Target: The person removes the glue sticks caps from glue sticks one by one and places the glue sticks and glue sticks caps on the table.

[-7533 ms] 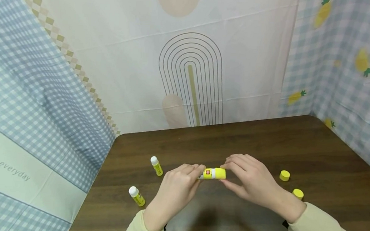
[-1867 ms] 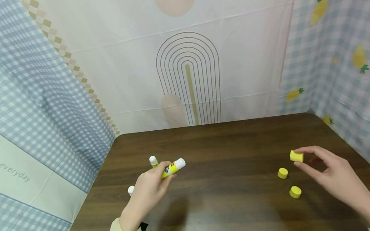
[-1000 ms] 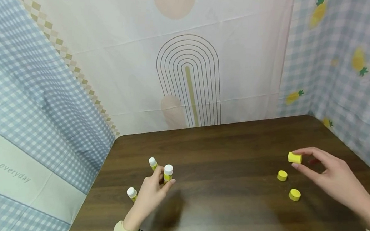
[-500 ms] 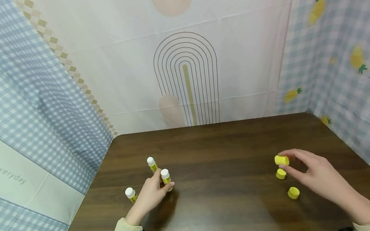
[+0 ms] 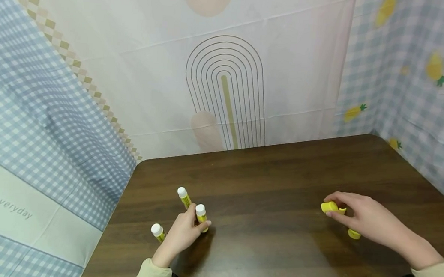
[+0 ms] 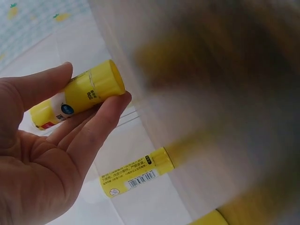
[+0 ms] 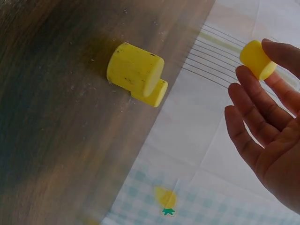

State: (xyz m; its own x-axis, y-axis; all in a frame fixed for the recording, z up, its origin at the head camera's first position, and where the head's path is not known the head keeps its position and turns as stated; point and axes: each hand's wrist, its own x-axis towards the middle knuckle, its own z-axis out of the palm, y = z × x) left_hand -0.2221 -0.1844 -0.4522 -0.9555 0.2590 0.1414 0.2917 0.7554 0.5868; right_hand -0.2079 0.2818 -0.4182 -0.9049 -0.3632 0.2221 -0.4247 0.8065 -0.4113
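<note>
My left hand grips an upright yellow glue stick with a white top, thumb on one side and fingers on the other. In the left wrist view its yellow base shows just past the fingertips, close over the tabletop. Two more glue sticks stand beside this hand, one behind it and one to its left. Between thumb and fingertips, my right hand pinches a yellow cap, held tilted. Two other yellow caps stand by that hand, a nearer one and one partly behind it.
The dark wooden table runs back to a pale cloth with a line-arch print. Blue checked curtains hang at the left and right. A bare stretch of wood separates the hands.
The two hands worked together on one glue stick earlier; the cap is now off in the right hand. The left hand has turned its stick upright and lowered it. The right hand has moved left and down.
</note>
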